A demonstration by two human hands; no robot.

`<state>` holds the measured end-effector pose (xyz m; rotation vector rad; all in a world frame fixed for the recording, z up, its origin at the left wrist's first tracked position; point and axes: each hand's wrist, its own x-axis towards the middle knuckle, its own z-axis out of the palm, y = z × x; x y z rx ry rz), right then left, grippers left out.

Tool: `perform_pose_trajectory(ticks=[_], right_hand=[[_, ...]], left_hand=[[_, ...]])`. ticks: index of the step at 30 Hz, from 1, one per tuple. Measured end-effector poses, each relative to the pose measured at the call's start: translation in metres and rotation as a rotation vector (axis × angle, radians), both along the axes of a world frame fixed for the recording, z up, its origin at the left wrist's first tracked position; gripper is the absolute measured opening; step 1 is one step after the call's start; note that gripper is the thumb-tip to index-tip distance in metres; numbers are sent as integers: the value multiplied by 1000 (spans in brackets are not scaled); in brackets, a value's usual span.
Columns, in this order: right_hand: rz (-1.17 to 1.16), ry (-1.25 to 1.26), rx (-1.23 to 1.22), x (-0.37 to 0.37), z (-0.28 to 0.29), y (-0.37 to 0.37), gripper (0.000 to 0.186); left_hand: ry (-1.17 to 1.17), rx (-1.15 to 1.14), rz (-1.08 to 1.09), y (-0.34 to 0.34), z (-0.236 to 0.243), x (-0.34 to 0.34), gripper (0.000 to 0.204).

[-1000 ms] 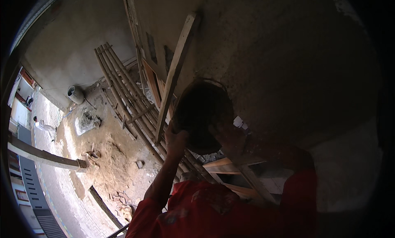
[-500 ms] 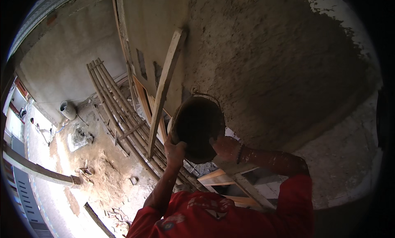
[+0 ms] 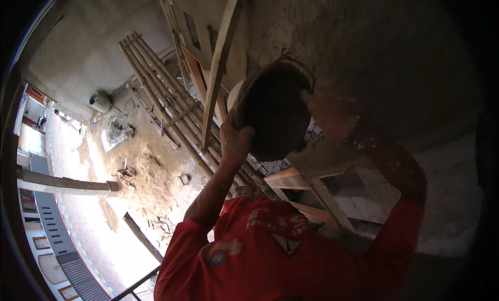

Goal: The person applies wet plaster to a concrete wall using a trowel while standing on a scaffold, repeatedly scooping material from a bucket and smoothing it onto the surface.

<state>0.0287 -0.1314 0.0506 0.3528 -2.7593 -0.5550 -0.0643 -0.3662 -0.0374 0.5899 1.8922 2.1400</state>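
Note:
A dark round bucket [image 3: 273, 113] with a rope-like handle [image 3: 299, 61] at its far rim is tilted in front of me, close to the wall. My left hand [image 3: 235, 142] grips its left rim, thumb over the edge. At the right rim is my right hand [image 3: 332, 113], its fingertips at the bucket's edge. That hand is blurred and in shadow, so its grip is unclear. The bucket's inside is too dark to make out its contents. Rough, damp-looking plaster [image 3: 384, 56] covers the wall beyond my right hand.
A wooden plank [image 3: 221, 67] leans against the wall just left of the bucket. Bundled poles [image 3: 166, 100] slope behind it. Below right are wooden frames [image 3: 296, 184]. On the ground at left lie a sand heap [image 3: 150, 178], a grey bucket [image 3: 100, 101] and a mortar pile [image 3: 117, 132].
The bucket and both hands have moved up and to the right in the view. My right hand has shifted higher along the bucket's right side. The whole view has also shifted.

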Motion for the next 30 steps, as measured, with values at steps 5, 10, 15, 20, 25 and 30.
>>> perform_pose_trajectory(ticks=[5, 10, 15, 20, 25, 30], right_hand=[[-112, -282, -189, 10, -20, 8, 16], [-96, -779, -885, 14, -92, 43, 19], [335, -292, -838, 24, -130, 36, 29], [-174, -353, -862, 24, -59, 3, 30], [-68, -171, -725, 17, -60, 19, 32], [-92, -307, -670, 14, -30, 28, 36]], left_hand=[[-22, 112, -22, 5, 24, 4, 58], [5, 36, 2, 17, 0, 3, 55], [-127, 54, 10, 8, 5, -1, 57], [-169, 191, 33, 1, 13, -7, 57], [-150, 107, 93, -2, 22, -11, 59], [-166, 273, 105, -7, 13, -18, 51]])
